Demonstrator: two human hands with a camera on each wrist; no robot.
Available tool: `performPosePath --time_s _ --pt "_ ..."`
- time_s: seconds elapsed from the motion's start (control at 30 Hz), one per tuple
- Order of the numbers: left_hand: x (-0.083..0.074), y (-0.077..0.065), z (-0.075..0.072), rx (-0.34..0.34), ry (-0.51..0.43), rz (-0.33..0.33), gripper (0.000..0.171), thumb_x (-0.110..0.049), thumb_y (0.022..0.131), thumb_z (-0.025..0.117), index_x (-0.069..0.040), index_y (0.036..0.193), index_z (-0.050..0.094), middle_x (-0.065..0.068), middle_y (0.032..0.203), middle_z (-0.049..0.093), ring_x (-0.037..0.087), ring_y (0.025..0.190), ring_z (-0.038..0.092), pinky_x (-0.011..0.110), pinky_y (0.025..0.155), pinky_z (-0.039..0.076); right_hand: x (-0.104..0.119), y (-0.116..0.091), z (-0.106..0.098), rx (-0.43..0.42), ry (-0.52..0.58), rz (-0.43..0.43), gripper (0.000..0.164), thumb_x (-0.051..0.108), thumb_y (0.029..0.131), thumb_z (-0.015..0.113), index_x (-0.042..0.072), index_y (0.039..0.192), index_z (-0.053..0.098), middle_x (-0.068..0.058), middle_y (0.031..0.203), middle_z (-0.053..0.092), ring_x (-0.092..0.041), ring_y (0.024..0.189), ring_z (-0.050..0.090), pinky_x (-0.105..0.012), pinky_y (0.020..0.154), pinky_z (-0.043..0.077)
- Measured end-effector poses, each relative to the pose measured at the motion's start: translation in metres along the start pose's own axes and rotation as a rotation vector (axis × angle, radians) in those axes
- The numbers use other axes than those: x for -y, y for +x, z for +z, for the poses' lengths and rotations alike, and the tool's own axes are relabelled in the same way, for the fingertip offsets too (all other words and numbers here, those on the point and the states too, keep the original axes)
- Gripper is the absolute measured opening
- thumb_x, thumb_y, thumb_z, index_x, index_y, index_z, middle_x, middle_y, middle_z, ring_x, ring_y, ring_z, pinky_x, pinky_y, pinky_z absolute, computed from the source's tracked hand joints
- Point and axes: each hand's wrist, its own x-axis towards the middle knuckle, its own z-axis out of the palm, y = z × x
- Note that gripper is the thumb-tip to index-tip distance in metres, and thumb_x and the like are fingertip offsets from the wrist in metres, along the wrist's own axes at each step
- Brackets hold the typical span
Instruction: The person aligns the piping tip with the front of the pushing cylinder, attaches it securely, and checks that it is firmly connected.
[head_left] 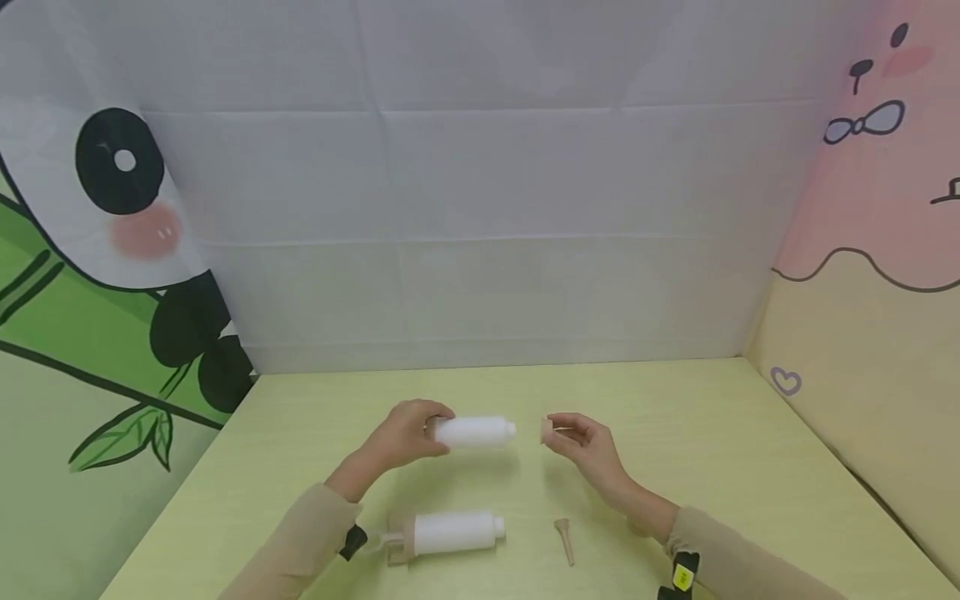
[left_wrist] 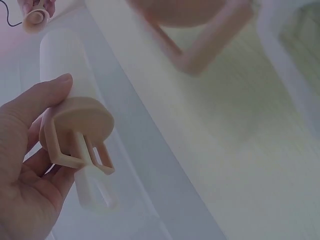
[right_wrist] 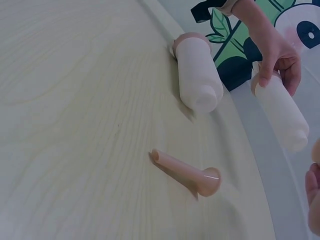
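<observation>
My left hand (head_left: 408, 433) grips a white syringe-like tube (head_left: 476, 431) near its beige collar (left_wrist: 80, 115). The tube is held level above the table, its narrow end toward the right. Out of the collar sticks a pale plunger handle (left_wrist: 92, 190). Across a short gap, my right hand (head_left: 591, 454) pinches a small round beige nozzle cap (head_left: 547, 431) between thumb and fingers, facing the tube's narrow end. In the right wrist view only the edge of that hand shows.
A second, similar white tube (head_left: 453, 532) with a beige collar lies on the table (head_left: 675, 417) nearer me. To its right lies a beige funnel-shaped nozzle (head_left: 564, 542). A white cloth (head_left: 487, 292) hangs behind, with printed panels at both sides.
</observation>
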Motion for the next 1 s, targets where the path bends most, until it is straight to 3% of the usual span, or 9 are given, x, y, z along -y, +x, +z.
performPosePath --time_s 0.43,1.0 --pt "-0.019 -0.005 -0.004 -0.061 -0.015 0.066 0.038 -0.01 0.068 0.079 -0.006 0.103 0.066 0.006 0.101 0.064 0.015 0.082 0.056 0.021 0.06 0.047 0.003 0.005 0.009 0.057 0.012 -0.005 0.036 0.003 0.081 0.066 -0.009 0.112 0.054 -0.024 0.108 0.057 -0.009 0.087 0.062 -0.025 0.08 0.051" --pt "-0.03 -0.014 -0.012 -0.078 -0.043 0.126 0.038 -0.009 0.069 0.078 -0.005 0.104 0.065 0.011 0.102 0.061 0.015 0.077 0.053 0.017 0.056 0.046 0.005 0.008 0.012 0.148 -0.01 -0.187 0.033 -0.001 0.08 0.065 -0.012 0.11 0.055 -0.029 0.106 0.057 -0.006 0.092 0.06 -0.024 0.078 0.051"
